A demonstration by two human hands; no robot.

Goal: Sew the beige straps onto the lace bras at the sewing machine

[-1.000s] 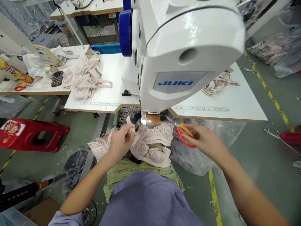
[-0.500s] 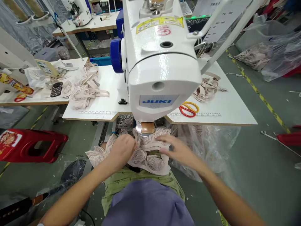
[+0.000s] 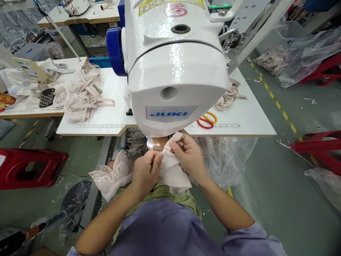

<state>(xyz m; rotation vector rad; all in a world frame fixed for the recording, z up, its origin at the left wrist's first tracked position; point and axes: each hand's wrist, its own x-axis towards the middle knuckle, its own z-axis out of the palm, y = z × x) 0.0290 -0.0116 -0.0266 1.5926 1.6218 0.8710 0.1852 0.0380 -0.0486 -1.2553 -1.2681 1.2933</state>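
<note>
Just in front of the white JUKI sewing machine [image 3: 173, 96], a pale pink bra [image 3: 174, 174] is held up between my hands. My left hand [image 3: 146, 169] is closed, pinching its edge between thumb and forefinger. My right hand [image 3: 188, 154] grips the other side, fingers curled round the band near the top. Part of the bra hides behind my fingers. To the left of my left hand lies another pale pink lace bra [image 3: 117, 174], its cups facing up. The machine's metal and brown lower end [image 3: 158, 143] sits just above my hands.
Red and yellow scissors [image 3: 207, 121] lie on the right of the white table [image 3: 250, 117]. More bras [image 3: 82, 99] are heaped at its left, with straps [image 3: 226, 97] at the right. Clear plastic [image 3: 226, 163] hangs below the right edge. A red stool [image 3: 32, 167] stands left.
The bra in my hands has been lifted and turned, so its plain side shows instead of the lace cups. My right hand has gone from open fingers to gripping it. The view has shifted.
</note>
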